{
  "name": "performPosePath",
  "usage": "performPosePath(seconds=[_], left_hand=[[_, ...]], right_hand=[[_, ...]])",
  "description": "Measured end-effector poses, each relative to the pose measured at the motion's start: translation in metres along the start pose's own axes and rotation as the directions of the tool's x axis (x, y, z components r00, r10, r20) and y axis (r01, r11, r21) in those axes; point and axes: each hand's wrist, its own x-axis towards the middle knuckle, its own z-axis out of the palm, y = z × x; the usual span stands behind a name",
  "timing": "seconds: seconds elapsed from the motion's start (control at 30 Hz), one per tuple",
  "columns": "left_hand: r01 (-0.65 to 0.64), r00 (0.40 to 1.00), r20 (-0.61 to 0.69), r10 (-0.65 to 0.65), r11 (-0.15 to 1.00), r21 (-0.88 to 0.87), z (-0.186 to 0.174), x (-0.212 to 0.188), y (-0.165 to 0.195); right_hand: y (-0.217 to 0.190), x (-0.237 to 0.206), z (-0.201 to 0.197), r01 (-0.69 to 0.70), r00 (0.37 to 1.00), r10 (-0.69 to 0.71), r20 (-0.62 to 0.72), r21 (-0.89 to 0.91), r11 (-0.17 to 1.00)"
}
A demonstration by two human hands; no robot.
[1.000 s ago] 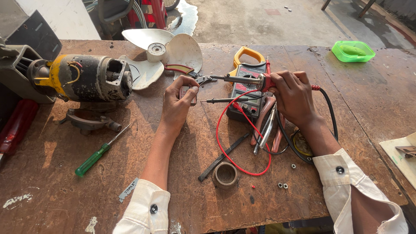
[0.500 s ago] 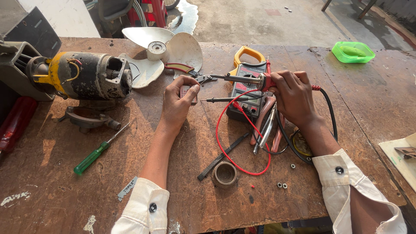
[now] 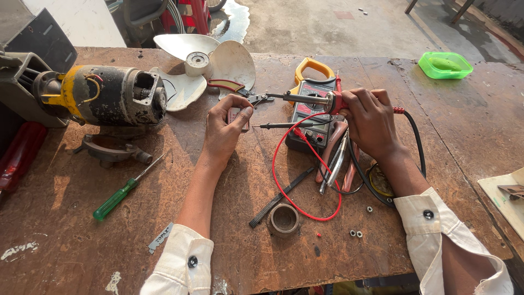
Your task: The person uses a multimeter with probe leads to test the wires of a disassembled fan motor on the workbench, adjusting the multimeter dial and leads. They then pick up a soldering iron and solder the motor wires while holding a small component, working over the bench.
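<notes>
— What does the right hand (image 3: 371,121) hold?

— It is wrapped around the red handle of a soldering iron (image 3: 314,100). The metal shaft points to the left, and its tip comes to the small part (image 3: 238,115) that the left hand (image 3: 226,127) pinches between thumb and fingers. From the iron a black cord (image 3: 417,147) goes back past the right wrist.

— Where is the small part exactly?

— Just above the tabletop (image 3: 82,229), a little left of the clamp meter (image 3: 312,104) with the yellow jaw. I cannot tell what kind of part it is — it is mostly hidden by the fingers.

— And around the hands?

— A black probe (image 3: 281,125) lies between both hands, pointing to the left hand. A red wire (image 3: 284,186) makes a big loop below the meter, and pliers (image 3: 334,158) with reddish handles lie on that wire. Near the loop there is a roll of tape (image 3: 284,218). Further left lie a green screwdriver (image 3: 117,198) and an electric motor (image 3: 109,95), with a white fan blade (image 3: 202,65) behind it. A green dish (image 3: 445,64) stands well apart, at the far right.
</notes>
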Motion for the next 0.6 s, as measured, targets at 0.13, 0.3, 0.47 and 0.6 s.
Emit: performPosePath(seconds=[0.13,0.3,0.47,0.6], left_hand=[[-0.013,1.000,-0.002,0.013,1.000,-0.001,-0.0008,0.0004,0.0011],[-0.006,1.000,0.001,0.006,1.000,-0.004,-0.0009,-0.0012,0.0002],[-0.028,1.000,-0.004,0.028,1.000,0.003,-0.0010,-0.0002,-0.0005],[-0.023,1.000,-0.005,0.023,1.000,-0.001,-0.0005,-0.0002,-0.0014]], right_hand=[[0.0014,0.0008,0.0007,0.010,1.000,-0.010,-0.009,0.007,1.000],[0.0011,-0.0007,0.0016,0.013,1.000,-0.013,-0.008,0.014,1.000],[0.0008,-0.0005,0.0013,0.009,1.000,-0.009,-0.005,0.018,1.000],[0.0000,-0.0005,0.0010,0.012,1.000,-0.012,-0.015,0.013,1.000]])
